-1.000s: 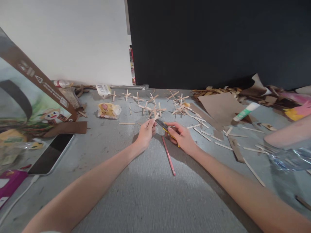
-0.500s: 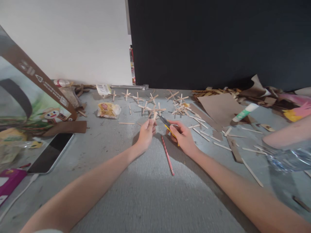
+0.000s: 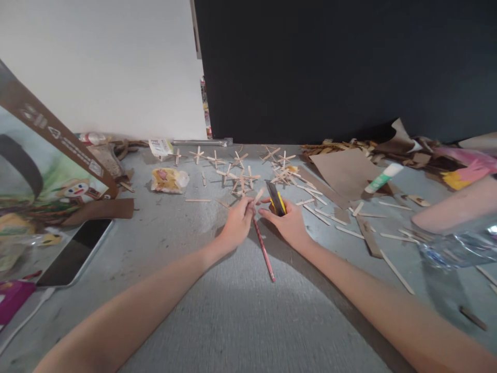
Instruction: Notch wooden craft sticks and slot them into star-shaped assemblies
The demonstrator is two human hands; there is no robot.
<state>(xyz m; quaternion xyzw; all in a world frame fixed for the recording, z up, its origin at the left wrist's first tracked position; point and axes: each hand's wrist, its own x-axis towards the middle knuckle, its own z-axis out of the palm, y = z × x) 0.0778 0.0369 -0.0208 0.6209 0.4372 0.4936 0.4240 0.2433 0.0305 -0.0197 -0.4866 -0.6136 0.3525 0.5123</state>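
Note:
Between the fingertips of my left hand is a short wooden craft stick, its end pointing up and right. My right hand is closed around a yellow and black utility knife. The knife's dark blade points up and away, a little apart from the stick. Below both hands a red patterned pencil lies on the grey tabletop. Just beyond them stand several crossed craft-stick pieces, and loose craft sticks are scattered to the right.
At left are a printed box, a phone with a cable, and a snack packet. Brown cardboard, a glue stick and a clear plastic bottle lie right, beside another person's arm. A dark panel stands behind.
The knife has moved away from the stick and turned more upright in my right hand. The stick in my left hand now tilts to the right. The view has shifted slightly.

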